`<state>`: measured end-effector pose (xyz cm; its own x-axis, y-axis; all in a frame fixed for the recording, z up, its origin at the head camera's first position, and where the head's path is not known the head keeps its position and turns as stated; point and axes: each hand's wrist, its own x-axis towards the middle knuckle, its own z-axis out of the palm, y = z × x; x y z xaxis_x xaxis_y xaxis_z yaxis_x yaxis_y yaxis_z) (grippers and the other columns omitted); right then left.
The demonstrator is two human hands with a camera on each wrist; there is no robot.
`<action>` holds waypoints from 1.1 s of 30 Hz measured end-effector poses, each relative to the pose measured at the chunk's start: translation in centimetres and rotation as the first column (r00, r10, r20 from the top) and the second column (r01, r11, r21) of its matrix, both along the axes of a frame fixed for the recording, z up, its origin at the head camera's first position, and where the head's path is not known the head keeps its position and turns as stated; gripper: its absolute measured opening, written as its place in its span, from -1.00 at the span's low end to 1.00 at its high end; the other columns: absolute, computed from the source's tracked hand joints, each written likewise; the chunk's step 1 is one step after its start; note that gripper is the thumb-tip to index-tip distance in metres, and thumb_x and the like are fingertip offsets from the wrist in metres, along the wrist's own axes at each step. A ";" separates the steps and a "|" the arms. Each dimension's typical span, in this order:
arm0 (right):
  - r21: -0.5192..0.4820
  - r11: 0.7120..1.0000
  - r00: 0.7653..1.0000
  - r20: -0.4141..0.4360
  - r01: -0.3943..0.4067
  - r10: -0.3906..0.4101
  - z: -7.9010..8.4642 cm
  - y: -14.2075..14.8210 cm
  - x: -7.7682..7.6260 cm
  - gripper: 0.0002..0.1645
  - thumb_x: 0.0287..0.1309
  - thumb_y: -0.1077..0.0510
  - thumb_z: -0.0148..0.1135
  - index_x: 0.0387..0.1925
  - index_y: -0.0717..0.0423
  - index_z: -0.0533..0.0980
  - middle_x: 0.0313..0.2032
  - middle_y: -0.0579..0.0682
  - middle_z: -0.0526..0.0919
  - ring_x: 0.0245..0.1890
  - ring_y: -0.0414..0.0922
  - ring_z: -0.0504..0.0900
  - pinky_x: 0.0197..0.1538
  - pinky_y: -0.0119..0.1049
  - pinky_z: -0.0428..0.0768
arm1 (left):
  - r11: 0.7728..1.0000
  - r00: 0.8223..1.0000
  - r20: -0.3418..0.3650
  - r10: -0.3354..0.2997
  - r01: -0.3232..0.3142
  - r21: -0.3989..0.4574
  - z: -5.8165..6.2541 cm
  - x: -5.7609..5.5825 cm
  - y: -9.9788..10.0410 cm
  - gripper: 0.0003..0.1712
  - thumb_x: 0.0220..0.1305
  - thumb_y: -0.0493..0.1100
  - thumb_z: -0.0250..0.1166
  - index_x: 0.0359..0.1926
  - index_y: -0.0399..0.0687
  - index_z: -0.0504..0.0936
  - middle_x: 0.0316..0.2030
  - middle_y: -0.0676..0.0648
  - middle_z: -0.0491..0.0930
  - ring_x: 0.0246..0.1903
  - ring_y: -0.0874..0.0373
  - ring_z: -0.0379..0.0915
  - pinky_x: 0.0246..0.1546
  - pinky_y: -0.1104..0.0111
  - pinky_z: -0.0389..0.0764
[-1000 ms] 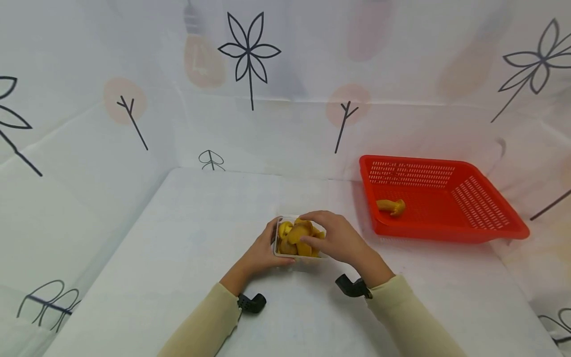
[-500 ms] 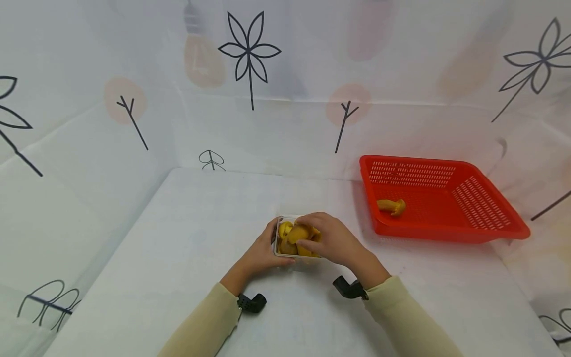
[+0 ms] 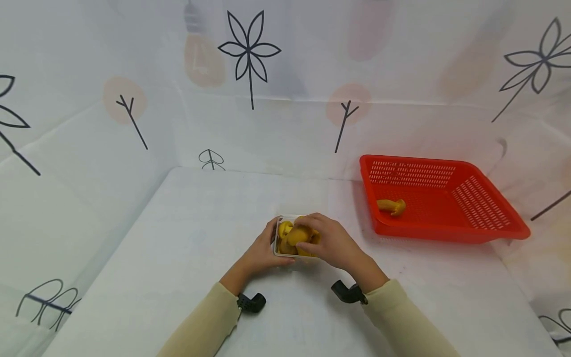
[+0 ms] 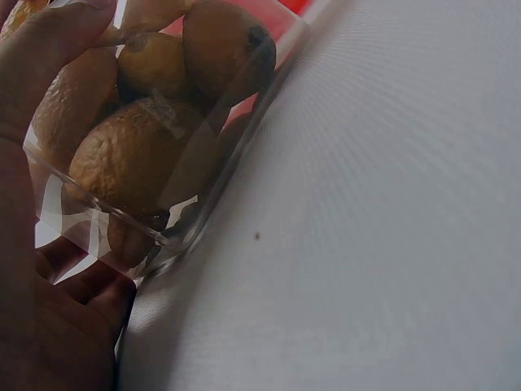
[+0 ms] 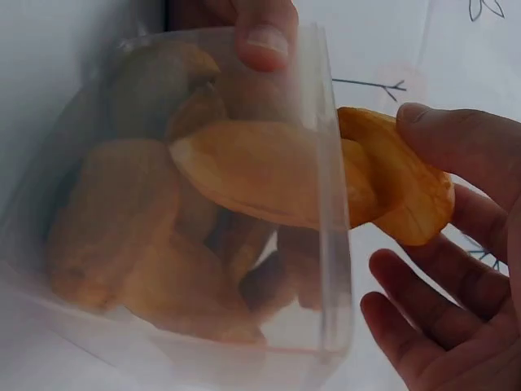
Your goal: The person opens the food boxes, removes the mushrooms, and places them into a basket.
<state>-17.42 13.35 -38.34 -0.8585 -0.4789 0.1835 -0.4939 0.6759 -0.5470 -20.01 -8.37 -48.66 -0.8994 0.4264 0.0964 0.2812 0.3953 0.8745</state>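
Observation:
A clear plastic box [image 3: 285, 256] full of yellow-brown mushrooms [image 3: 286, 229] stands on the white table in the head view. My left hand [image 3: 260, 252] grips its left side, thumb along the near wall; in the left wrist view the box wall [image 4: 175, 236] lies between thumb and fingers. My right hand [image 3: 332, 242] is over the box's right part. In the right wrist view, its thumb and fingers hold a mushroom cap [image 5: 399, 179] jutting above the rim, the rest down inside the box. The right hand hides some mushrooms in the head view.
A red perforated basket [image 3: 446, 233] stands at the back right, with one yellow mushroom [image 3: 391, 207] in its left part. White patterned cloth [image 3: 285, 134] rises behind the table. Each wrist wears a black camera [image 3: 252, 303].
My right hand has shifted slightly left over the box, its fingers closing in around the top mushroom. The left hand and the box have stayed in place.

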 end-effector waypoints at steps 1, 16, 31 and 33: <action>-0.022 1.000 1.000 -0.001 -0.005 0.005 -0.1 0.0 0.1 -0.43 0.02 0.02 0.47 0.12 -0.10 0.53 0.03 -0.11 0.57 -0.01 -0.09 0.57 0.09 -0.08 0.65 | 1.000 1.000 0.001 0.000 0.000 -0.001 0.0 0.0 0.0 0.33 -0.13 0.19 0.56 0.50 0.11 -0.12 0.44 -0.02 0.15 0.44 0.08 0.10 0.44 0.10 0.21; -0.166 0.986 0.994 0.109 0.028 -0.009 -0.8 -0.1 0.8 -0.44 0.04 0.05 0.46 0.11 -0.15 0.52 0.10 -0.17 0.54 0.05 -0.14 0.57 0.10 -0.23 0.65 | 1.000 1.000 0.005 0.017 -0.017 -0.004 0.1 0.1 0.0 0.32 -0.14 0.19 0.57 0.49 0.18 -0.11 0.43 0.02 0.15 0.43 0.10 0.11 0.44 0.12 0.21; -0.210 0.975 0.982 0.190 0.066 -0.026 -1.5 0.0 1.2 -0.42 0.04 0.03 0.45 0.14 -0.26 0.50 0.08 -0.14 0.59 -0.03 -0.17 0.65 0.05 -0.29 0.67 | 1.000 1.000 0.018 0.026 -0.026 -0.005 0.0 0.1 0.0 0.31 -0.15 0.18 0.57 0.49 0.21 -0.10 0.43 0.03 0.16 0.44 0.10 0.11 0.44 0.12 0.21; -0.217 0.973 0.979 0.203 0.073 -0.028 -1.5 0.0 1.2 -0.42 0.04 0.02 0.45 0.13 -0.25 0.50 0.08 -0.13 0.59 -0.03 -0.17 0.65 0.04 -0.29 0.67 | 1.000 1.000 0.016 0.021 -0.021 0.001 -0.1 0.1 0.0 0.31 -0.15 0.18 0.57 0.49 0.20 -0.10 0.42 0.03 0.16 0.43 0.09 0.11 0.44 0.12 0.21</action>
